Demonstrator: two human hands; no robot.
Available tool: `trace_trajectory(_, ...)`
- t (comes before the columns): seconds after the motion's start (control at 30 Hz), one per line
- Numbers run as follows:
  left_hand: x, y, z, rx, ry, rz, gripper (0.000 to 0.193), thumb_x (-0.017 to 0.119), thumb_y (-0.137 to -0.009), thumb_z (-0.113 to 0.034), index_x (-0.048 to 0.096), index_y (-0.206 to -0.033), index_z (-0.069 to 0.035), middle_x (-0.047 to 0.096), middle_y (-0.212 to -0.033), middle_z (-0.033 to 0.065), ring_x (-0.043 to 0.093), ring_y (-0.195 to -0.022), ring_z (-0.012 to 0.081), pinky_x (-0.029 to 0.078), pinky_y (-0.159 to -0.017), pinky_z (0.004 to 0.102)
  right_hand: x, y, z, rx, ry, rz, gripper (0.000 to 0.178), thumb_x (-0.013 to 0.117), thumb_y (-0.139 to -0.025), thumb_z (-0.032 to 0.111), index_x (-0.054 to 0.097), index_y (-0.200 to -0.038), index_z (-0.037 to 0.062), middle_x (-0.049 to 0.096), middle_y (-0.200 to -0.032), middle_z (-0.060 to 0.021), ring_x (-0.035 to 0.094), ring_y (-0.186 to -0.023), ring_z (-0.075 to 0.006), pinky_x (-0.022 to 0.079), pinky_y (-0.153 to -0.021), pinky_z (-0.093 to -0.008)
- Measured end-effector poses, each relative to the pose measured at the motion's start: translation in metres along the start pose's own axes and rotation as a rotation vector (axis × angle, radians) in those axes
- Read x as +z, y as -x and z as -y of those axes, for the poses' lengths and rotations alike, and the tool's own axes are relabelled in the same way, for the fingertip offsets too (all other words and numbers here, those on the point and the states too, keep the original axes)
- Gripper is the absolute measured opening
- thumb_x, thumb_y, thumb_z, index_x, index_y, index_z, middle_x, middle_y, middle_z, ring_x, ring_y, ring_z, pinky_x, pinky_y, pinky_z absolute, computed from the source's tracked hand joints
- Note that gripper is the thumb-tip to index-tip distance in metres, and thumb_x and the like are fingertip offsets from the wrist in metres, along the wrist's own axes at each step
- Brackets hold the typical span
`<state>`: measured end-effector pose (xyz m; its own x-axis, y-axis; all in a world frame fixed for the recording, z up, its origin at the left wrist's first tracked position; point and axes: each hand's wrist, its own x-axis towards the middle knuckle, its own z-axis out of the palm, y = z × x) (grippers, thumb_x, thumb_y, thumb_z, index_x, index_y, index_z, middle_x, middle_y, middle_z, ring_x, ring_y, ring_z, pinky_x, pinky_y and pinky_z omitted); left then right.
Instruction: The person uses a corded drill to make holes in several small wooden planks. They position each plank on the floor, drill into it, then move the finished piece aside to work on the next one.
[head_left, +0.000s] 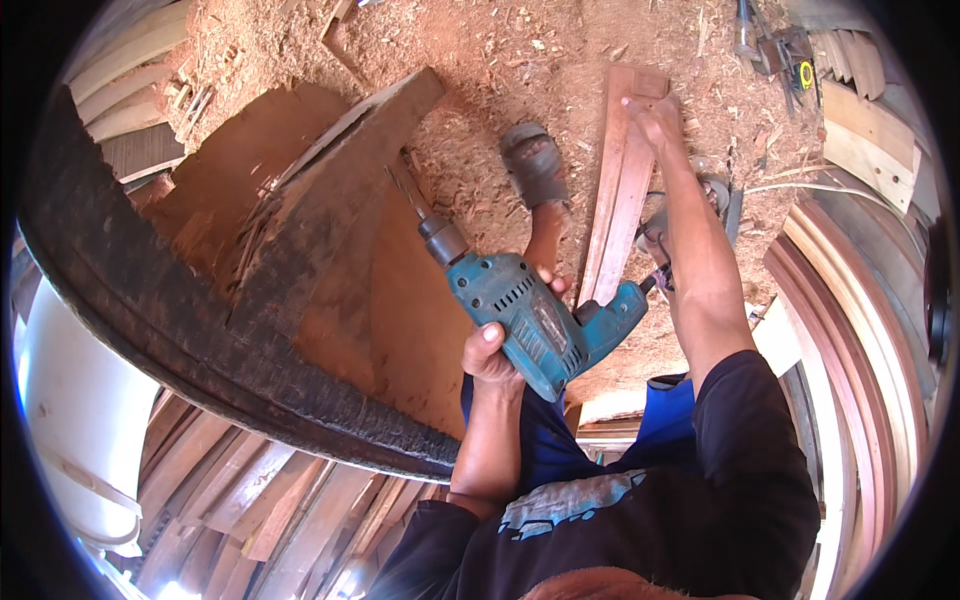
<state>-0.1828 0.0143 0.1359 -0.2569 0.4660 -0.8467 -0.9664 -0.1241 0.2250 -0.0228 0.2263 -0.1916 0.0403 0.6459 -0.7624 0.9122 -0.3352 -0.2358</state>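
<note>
My left hand (490, 360) is closed around the body of a teal power drill (530, 320), thumb on the near side and fingertips showing past the far side. The drill's long bit (405, 190) points to the far left, over a rough slab of wood. Stretched far forward, my right hand (655, 122) grips the far end of a reddish wooden plank (622, 185). The plank lies lengthwise between my feet, beside a sandalled foot (535, 165). Part of the other foot is hidden behind my right forearm.
A big dark-edged wooden slab (330, 240) fills the left side. Wood shavings (500, 50) cover the ground. At the far right lie hand tools and a yellow-ringed tape measure (806, 75). Boards (850, 330) stand along the right; more timber (260, 500) is stacked at lower left.
</note>
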Motion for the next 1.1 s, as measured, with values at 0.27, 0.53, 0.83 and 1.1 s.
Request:
trace_trajectory(0.27, 0.01, 0.0, 0.001, 0.018, -0.11, -0.021, 0.088, 0.078, -0.072, -0.035, 0.043, -0.147, -0.003, 0.058, -0.122, 0.0248, 0.06, -0.118, 0.0403, 0.056, -0.099, 0.0464, 0.018, 0.056, 0.053, 0.199, 0.198, -0.046, 0.136, 0.087, -0.073, 0.049, -0.005, -0.158, -0.002, 0.029, -0.154, -0.0359, 0.035, -0.143, -0.0493, 0.031, -0.119, -0.0558)
trace_trajectory(0.53, -0.008, 0.003, -0.002, -0.102, -0.045, 0.08, 0.085, 0.079, -0.073, -0.032, 0.044, -0.146, -0.005, 0.06, -0.124, 0.0205, 0.056, -0.122, 0.0376, 0.044, -0.111, 0.0499, -0.01, 0.077, 0.043, 0.156, 0.049, -0.177, 0.135, 0.091, -0.066, 0.037, 0.001, -0.157, -0.0063, 0.025, -0.155, -0.0412, 0.027, -0.147, -0.0504, 0.025, -0.124, -0.0505)
trace_trajectory(0.83, -0.004, 0.069, 0.002, -0.23, 0.014, 0.257, 0.085, 0.078, -0.07, -0.032, 0.046, -0.143, -0.003, 0.064, -0.117, 0.0209, 0.062, -0.11, 0.0367, 0.041, -0.112, 0.0516, -0.182, 0.288, 0.042, -0.137, -0.218, -0.262, 0.125, 0.089, -0.061, 0.026, 0.01, -0.15, -0.0122, 0.034, -0.144, -0.0328, 0.037, -0.135, -0.0464, 0.03, -0.119, -0.0535)
trace_trajectory(1.1, 0.064, 0.161, -0.035, -0.329, -0.13, 0.383, 0.078, 0.077, -0.069, -0.034, 0.052, -0.134, 0.001, 0.061, -0.117, 0.0222, 0.06, -0.116, 0.0373, 0.036, -0.118, 0.0549, -0.329, 0.406, 0.059, -0.47, -0.738, -0.312, 0.114, 0.083, -0.067, 0.006, 0.009, -0.153, 0.0008, 0.035, -0.141, -0.0169, 0.038, -0.134, -0.0289, 0.032, -0.116, -0.0452)
